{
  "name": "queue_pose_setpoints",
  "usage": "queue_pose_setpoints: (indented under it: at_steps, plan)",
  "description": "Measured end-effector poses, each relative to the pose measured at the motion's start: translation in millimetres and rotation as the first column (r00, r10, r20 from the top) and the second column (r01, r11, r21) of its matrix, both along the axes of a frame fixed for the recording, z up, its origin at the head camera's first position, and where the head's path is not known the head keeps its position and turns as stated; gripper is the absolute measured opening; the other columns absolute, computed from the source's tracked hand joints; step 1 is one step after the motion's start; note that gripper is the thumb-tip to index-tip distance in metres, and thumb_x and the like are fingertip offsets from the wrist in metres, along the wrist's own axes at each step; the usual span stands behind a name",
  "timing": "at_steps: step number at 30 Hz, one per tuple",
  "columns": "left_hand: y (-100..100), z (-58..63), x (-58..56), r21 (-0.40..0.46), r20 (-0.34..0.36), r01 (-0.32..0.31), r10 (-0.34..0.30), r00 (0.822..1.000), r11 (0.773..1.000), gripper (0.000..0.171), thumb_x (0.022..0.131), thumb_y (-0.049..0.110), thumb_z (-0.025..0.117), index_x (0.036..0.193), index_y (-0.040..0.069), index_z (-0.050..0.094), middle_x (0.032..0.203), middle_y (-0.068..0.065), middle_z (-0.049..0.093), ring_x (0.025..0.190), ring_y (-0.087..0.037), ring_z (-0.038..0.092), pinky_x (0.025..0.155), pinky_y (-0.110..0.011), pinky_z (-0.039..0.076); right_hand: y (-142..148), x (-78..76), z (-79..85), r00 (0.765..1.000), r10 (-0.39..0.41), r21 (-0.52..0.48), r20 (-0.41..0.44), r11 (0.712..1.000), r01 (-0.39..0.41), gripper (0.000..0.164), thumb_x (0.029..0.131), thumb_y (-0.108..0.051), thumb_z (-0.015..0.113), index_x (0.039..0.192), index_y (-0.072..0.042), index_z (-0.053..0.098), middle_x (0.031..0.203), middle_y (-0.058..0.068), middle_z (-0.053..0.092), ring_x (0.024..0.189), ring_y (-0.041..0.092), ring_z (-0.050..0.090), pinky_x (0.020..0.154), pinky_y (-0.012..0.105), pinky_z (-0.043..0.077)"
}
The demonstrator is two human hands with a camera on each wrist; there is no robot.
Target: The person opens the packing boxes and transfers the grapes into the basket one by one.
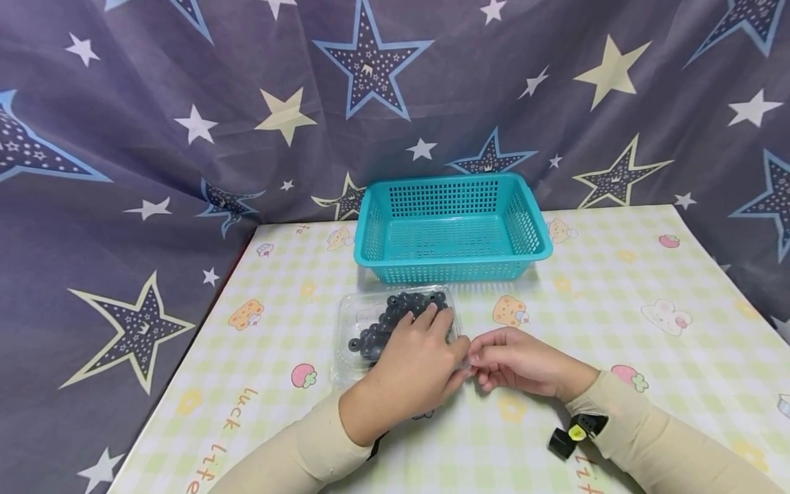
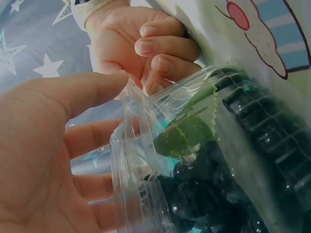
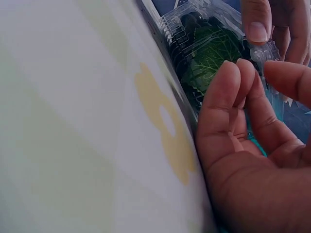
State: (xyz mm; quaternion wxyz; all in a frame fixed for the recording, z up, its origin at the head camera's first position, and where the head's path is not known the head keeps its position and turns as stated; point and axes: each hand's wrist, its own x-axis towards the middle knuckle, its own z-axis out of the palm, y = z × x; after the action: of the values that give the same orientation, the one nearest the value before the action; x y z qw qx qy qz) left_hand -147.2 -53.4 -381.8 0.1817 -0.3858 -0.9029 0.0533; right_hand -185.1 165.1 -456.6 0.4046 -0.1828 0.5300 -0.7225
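Note:
A clear plastic clamshell box (image 1: 352, 315) of dark grapes (image 1: 382, 329) lies on the table. A green leaf (image 2: 187, 133) shows inside it in the left wrist view. My left hand (image 1: 416, 363) reaches over the box and grips its right side, with fingers on one side of the edge and the thumb near the corner. At that same corner, my right hand (image 1: 521, 360) has its fingers curled and its fingertips at the plastic edge (image 3: 265, 52). In the left wrist view, the left thumb partly hides the right hand (image 2: 141, 43) where it meets the box.
Behind the box stands a turquoise plastic basket (image 1: 450, 259) with perforated walls. A checked, printed cloth (image 1: 617, 288) covers the table. A dark curtain with stars (image 1: 432, 89) hangs at the back. A small black device (image 1: 574, 436) hangs at the right wrist.

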Motion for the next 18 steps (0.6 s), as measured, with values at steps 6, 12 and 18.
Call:
queue_pose_setpoints:
  at_steps: [6,12,18]
  plan:
    - [-1.0,0.7,0.3,-0.019,0.028,0.016,-0.016,0.999,1.000,0.033,0.087,0.051,0.059,0.102,0.024,0.070,0.130,-0.012,0.052,0.121,-0.038,0.052,0.088,-0.058,0.047,-1.2,0.7,-0.1,1.000,-0.016,0.033,0.005,0.999,0.016,0.015,0.094,-0.009,0.053,0.095,0.000,0.065,0.088,0.009,0.068,0.073,0.014,0.063,0.072,0.031,0.055]
    - [0.0,-0.1,0.2,0.014,0.001,0.097,-0.097,0.995,0.995,0.024,0.088,0.041,0.059,0.094,0.022,0.072,0.121,-0.005,0.062,0.124,-0.031,0.052,0.090,-0.056,0.048,-2.3,1.7,-1.5,0.999,-0.034,0.057,-0.004,0.998,0.034,0.013,0.091,-0.006,0.055,0.094,0.001,0.066,0.084,0.009,0.068,0.072,0.015,0.064,0.072,0.031,0.055]
    - [1.0,0.2,-0.3,0.023,-0.025,0.123,-0.123,0.992,0.992,0.022,0.089,0.037,0.058,0.091,0.020,0.072,0.115,-0.002,0.065,0.121,-0.030,0.055,0.089,-0.054,0.049,-1.9,1.9,-0.2,0.999,-0.045,0.067,-0.012,0.997,0.046,0.014,0.090,-0.005,0.057,0.096,0.003,0.066,0.084,0.009,0.069,0.073,0.015,0.065,0.072,0.030,0.056]
